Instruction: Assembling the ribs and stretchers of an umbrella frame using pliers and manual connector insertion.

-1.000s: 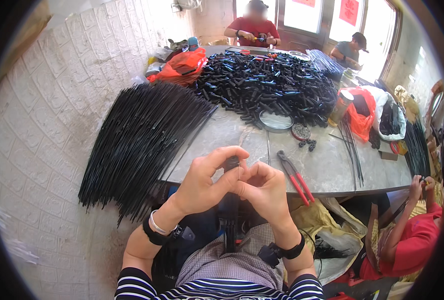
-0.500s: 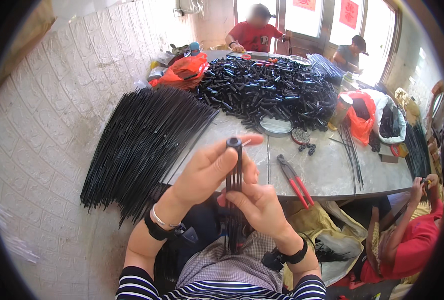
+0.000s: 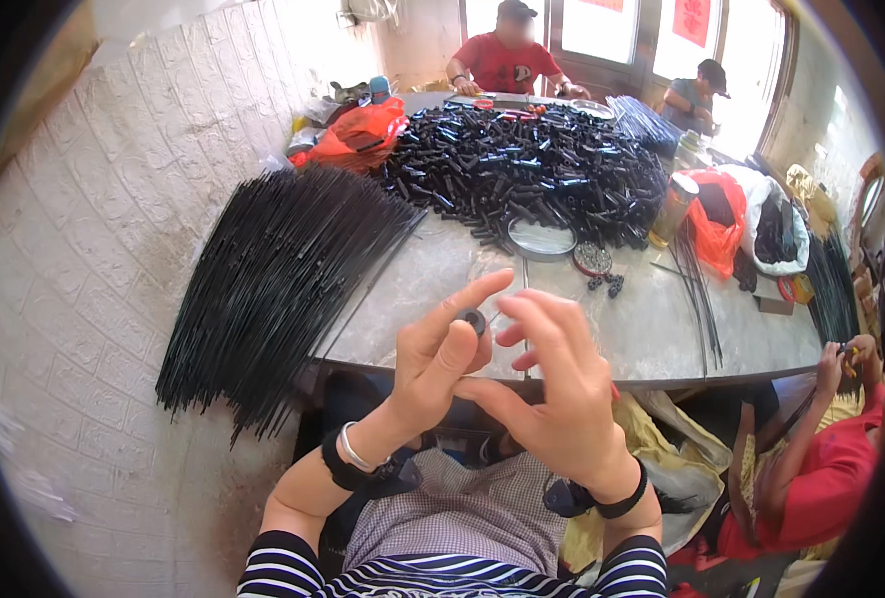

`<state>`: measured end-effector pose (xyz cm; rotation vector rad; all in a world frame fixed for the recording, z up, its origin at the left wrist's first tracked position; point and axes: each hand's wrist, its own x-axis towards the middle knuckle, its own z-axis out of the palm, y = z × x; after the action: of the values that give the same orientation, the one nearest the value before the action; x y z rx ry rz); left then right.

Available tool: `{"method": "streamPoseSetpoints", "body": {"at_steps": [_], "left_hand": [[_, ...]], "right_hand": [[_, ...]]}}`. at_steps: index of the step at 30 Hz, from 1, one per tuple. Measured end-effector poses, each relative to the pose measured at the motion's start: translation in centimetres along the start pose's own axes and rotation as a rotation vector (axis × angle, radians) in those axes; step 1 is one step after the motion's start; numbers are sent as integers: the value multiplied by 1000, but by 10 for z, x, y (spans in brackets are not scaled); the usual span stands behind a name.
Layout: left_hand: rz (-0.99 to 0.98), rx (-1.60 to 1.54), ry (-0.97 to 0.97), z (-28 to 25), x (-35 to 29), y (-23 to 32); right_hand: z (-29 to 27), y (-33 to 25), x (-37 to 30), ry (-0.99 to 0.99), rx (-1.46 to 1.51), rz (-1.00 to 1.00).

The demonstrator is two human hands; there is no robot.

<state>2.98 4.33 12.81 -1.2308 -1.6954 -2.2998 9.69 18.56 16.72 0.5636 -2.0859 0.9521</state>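
My left hand (image 3: 430,364) pinches a black tubular piece (image 3: 473,320) between thumb and fingers. The piece has a round end with a hole, turned up toward my view, and its lower part is hidden. Close beside it on the right, my right hand (image 3: 562,389) has its fingers apart and holds nothing that I can see. Its thumb tip reaches near the left hand's fingers. Both hands are above the front edge of the table (image 3: 652,339). A red handle end (image 3: 616,392) shows just past my right hand, the rest of that tool covered.
Thin black rods (image 3: 273,289) lie in a big sheaf at left. Black tubular parts (image 3: 532,164) are heaped behind, near a round dish (image 3: 540,239) and a small tin (image 3: 593,260). Bags (image 3: 717,214) and a jar (image 3: 674,209) stand right. Co-workers (image 3: 507,62) sit around.
My right hand has let go of the thin black rods below the piece, risen and spread its fingers. The piece has tipped and come lower, so its rods no longer show.
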Motion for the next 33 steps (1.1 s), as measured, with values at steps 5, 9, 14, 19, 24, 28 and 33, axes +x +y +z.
{"method": "streamPoseSetpoints", "body": {"at_steps": [5,9,14,19,24,28,33], "left_hand": [[-57,-23,64,5,-21,-13],[-151,-23,58,5,-37,-20],[-111,-7,66,5,-48,-36],[-24,99,-41,2,-55,-40],[24,144,34,-15,-60,-67],[-167,-146,128,-43,-54,-83],[-348,-219,267,-44,-57,-95]], "right_hand": [[4,4,-11,-95,-99,-33],[3,3,-20,-166,-194,-48],[11,12,-35,-184,-227,-32],[5,26,-39,-390,472,412],[-3,59,-48,-590,716,788],[-3,124,-79,-435,-802,408],[-10,160,-110,-508,-810,523]]}}
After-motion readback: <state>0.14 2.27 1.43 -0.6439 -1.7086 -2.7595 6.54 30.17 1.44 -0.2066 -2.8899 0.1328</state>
